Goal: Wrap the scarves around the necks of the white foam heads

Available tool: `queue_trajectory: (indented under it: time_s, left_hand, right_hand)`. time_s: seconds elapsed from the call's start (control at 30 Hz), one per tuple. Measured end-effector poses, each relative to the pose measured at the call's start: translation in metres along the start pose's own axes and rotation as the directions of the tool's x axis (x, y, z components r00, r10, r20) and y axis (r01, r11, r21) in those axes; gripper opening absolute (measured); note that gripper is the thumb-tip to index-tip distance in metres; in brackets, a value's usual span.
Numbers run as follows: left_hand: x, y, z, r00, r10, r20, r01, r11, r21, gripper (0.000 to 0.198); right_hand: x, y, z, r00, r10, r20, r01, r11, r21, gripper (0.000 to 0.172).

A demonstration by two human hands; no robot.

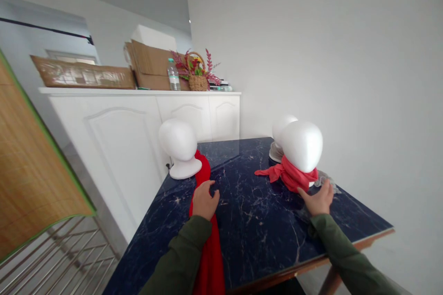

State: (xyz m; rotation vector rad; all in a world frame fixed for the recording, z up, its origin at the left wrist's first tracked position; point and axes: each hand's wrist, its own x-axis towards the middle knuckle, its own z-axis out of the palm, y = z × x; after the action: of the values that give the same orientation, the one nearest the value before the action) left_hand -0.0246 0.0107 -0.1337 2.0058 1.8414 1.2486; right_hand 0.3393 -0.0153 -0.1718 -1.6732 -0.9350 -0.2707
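My left hand (pixel 206 199) is over a long red scarf (pixel 212 258), thumb and fingers curved but apart. That scarf runs from beside a white foam mannequin head (pixel 178 140) toward the near table edge. On the right, a coral-red scarf (pixel 294 175) is wrapped round the neck of a second white mannequin head (pixel 303 145), with one end pointing left. My right hand (pixel 319 197) is open at the lower right of this wrap, thumb close to the cloth; whether it touches cannot be told.
Behind the wrapped head stands another mannequin head (pixel 279 128). Sheer greyish material (pixel 328 182) lies by my right hand. All rest on a dark blue marbled table (pixel 252 221). A white cabinet (pixel 121 120) bears cardboard boxes (pixel 155 67), a water bottle (pixel 173 76) and a flower basket (pixel 198 82).
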Motion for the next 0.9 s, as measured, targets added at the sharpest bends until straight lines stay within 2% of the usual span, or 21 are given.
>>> queue_trajectory:
  time_s: [0.07,0.1,0.17,0.2,0.23,0.27,0.33,0.37,0.43,0.47,0.5,0.53,0.57,0.63,0.67,0.7,0.77,0.8,0.83,0.9]
  left_hand:
    - [0.003,-0.01,-0.002,0.994,-0.111,0.025,0.103,0.97,0.22,0.049]
    - [0.004,-0.014,-0.001,0.981,-0.179,0.071,0.153,0.949,0.277,0.052]
    - [0.005,-0.02,0.003,0.953,-0.239,0.189,0.177,0.94,0.292,0.05]
    - [0.005,-0.021,0.005,0.945,-0.221,0.239,0.155,0.952,0.264,0.048]
    - [0.004,-0.02,0.008,0.943,-0.184,0.276,0.123,0.967,0.225,0.047]
    - [0.004,-0.019,0.011,0.942,-0.143,0.302,0.09,0.979,0.185,0.047]
    - [0.001,-0.011,0.016,0.935,-0.059,0.349,0.025,0.995,0.1,0.048]
    - [-0.002,-0.006,0.017,0.923,0.007,0.384,-0.013,1.0,0.013,0.049]
    - [-0.01,0.005,0.019,0.87,0.184,0.457,-0.079,0.967,-0.24,0.052]
    - [-0.015,0.01,0.02,0.838,0.272,0.473,-0.089,0.924,-0.373,0.054]
    - [-0.019,0.014,0.02,0.807,0.342,0.481,-0.079,0.87,-0.486,0.054]
    - [-0.023,0.018,0.02,0.782,0.384,0.492,-0.048,0.823,-0.566,0.053]
    - [-0.025,0.02,0.02,0.765,0.392,0.511,0.0,0.793,-0.609,0.051]
    - [-0.024,0.019,0.02,0.757,0.365,0.542,0.118,0.739,-0.663,0.041]
    - [-0.02,0.016,0.019,0.778,0.326,0.537,0.156,0.727,-0.668,0.033]
    - [-0.015,0.011,0.017,0.832,0.244,0.498,0.162,0.752,-0.639,0.026]
    - [0.002,-0.007,0.011,0.958,-0.009,0.287,0.147,0.873,-0.466,0.019]
    - [0.012,-0.018,0.006,0.982,-0.128,0.138,0.168,0.925,-0.342,0.02]
    - [0.023,-0.032,0.001,0.975,-0.224,-0.008,0.216,0.95,-0.224,0.023]
    - [0.043,-0.06,-0.012,0.922,-0.336,-0.192,0.319,0.941,-0.111,0.036]
  right_hand:
    - [-0.019,-0.02,-0.009,0.973,-0.223,-0.065,0.224,0.974,0.019,0.094]
    - [-0.029,-0.031,-0.012,0.946,-0.323,-0.033,0.325,0.944,0.052,0.084]
    - [-0.049,-0.05,-0.013,0.87,-0.469,0.153,0.44,0.878,0.189,0.06]
    - [-0.06,-0.06,-0.01,0.819,-0.503,0.278,0.428,0.856,0.288,0.05]
    - [-0.07,-0.07,-0.004,0.761,-0.508,0.404,0.36,0.848,0.388,0.042]
    - [-0.08,-0.08,0.004,0.705,-0.48,0.522,0.228,0.851,0.473,0.037]
    - [-0.097,-0.102,0.027,0.59,-0.32,0.741,-0.179,0.843,0.507,0.036]
    - [-0.104,-0.114,0.039,0.505,-0.215,0.836,-0.4,0.799,0.448,0.037]
    - [-0.111,-0.137,0.064,0.277,-0.092,0.957,-0.723,0.636,0.27,0.039]
    - [-0.112,-0.146,0.073,0.161,-0.093,0.983,-0.813,0.553,0.185,0.038]
    - [-0.111,-0.154,0.081,0.064,-0.129,0.99,-0.865,0.488,0.12,0.036]
    - [-0.11,-0.159,0.086,-0.009,-0.177,0.984,-0.895,0.44,0.071,0.033]
    - [-0.107,-0.161,0.088,-0.06,-0.211,0.976,-0.914,0.404,0.031,0.028]
    - [-0.101,-0.159,0.089,-0.109,-0.181,0.977,-0.943,0.33,-0.044,0.016]
    - [-0.097,-0.155,0.087,-0.116,-0.129,0.985,-0.955,0.287,-0.075,0.013]
    - [-0.094,-0.151,0.086,-0.12,-0.065,0.991,-0.964,0.247,-0.1,0.013]
    - [-0.087,-0.143,0.084,-0.114,0.039,0.993,-0.975,0.188,-0.12,0.018]
    - [-0.084,-0.14,0.084,-0.108,0.065,0.992,-0.977,0.178,-0.118,0.02]
    - [-0.081,-0.138,0.084,-0.097,0.077,0.992,-0.978,0.176,-0.109,0.022]
    - [-0.076,-0.136,0.084,-0.075,0.103,0.992,-0.981,0.171,-0.092,0.024]
